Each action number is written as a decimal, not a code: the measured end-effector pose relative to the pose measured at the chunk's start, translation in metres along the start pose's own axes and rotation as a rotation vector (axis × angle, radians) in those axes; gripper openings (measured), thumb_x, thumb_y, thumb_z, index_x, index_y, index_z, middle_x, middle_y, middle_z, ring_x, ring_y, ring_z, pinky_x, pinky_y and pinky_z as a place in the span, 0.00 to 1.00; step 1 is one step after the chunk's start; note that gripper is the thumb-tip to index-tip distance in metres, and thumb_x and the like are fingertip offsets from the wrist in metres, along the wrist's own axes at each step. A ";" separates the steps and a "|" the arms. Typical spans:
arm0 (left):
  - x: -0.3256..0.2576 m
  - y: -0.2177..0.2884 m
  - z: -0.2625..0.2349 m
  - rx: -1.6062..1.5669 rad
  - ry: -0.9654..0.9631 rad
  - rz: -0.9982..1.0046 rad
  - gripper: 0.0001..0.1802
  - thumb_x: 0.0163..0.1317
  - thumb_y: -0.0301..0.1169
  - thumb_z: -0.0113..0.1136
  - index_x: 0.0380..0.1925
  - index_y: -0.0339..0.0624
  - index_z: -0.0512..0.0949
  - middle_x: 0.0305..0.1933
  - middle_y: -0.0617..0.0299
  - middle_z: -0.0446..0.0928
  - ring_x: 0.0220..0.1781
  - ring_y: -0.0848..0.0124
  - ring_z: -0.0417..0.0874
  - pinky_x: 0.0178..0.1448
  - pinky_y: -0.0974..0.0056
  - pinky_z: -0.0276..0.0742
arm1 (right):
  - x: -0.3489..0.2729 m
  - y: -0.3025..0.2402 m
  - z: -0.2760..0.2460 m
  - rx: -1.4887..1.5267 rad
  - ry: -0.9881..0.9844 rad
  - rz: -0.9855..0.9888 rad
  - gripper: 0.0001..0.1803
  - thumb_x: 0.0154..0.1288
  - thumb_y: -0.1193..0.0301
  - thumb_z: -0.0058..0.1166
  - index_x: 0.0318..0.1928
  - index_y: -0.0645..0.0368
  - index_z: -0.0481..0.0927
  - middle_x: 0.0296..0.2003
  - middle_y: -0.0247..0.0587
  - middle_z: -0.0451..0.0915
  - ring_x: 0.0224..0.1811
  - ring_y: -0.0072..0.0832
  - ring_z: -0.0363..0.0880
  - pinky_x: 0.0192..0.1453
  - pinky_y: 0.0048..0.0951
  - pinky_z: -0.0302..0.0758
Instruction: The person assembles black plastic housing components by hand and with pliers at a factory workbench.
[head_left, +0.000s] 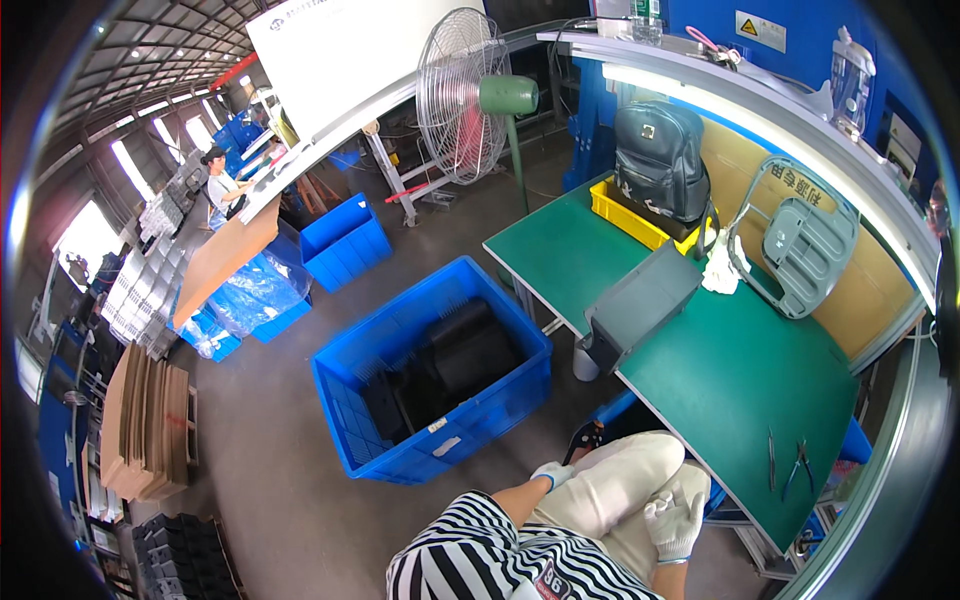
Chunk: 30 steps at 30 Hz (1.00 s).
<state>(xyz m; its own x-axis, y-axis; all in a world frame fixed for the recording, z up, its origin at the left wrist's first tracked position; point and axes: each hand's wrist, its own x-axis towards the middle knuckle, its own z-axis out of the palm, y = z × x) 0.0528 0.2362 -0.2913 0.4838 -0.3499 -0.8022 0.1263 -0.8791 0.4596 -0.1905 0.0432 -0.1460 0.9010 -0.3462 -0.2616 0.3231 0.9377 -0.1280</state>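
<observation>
I sit beside a green workbench (720, 370), cream trousers and a striped shirt at the bottom of the view. My left hand (551, 474), in a white glove, rests on my knee with curled fingers and holds nothing. My right hand (674, 520), also gloved, lies on my thigh with fingers apart, empty. A large grey plastic part (640, 300) lies on the bench edge ahead of me. Two small pliers (790, 465) lie on the bench near my right hand. A blue crate (420, 440) with black plastic parts (455, 365) stands on the floor to my left front.
A black backpack (660, 160) sits in a yellow bin (625, 215) at the bench's far end. A grey chair-shaped part (805, 245), a white rag (718, 270), a standing fan (465, 95), more blue crates (345, 240), stacked cardboard (145, 420) and a person (222, 190) far left.
</observation>
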 end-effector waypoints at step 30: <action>-0.059 0.132 -0.014 -0.090 0.459 0.380 0.22 0.67 0.48 0.45 0.45 0.44 0.79 0.50 0.45 0.80 0.54 0.46 0.80 0.59 0.48 0.74 | 0.154 -0.116 0.020 -1.780 0.398 -0.873 0.10 0.71 0.64 0.54 0.40 0.58 0.78 0.32 0.39 0.80 0.31 0.28 0.78 0.37 0.33 0.75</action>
<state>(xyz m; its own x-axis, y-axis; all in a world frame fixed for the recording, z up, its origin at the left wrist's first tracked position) 0.0533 0.1455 -0.1784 0.8316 -0.4406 -0.3381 -0.0657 -0.6825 0.7279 -0.0837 -0.1180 -0.1527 0.5102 -0.8207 0.2572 -0.2621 -0.4332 -0.8623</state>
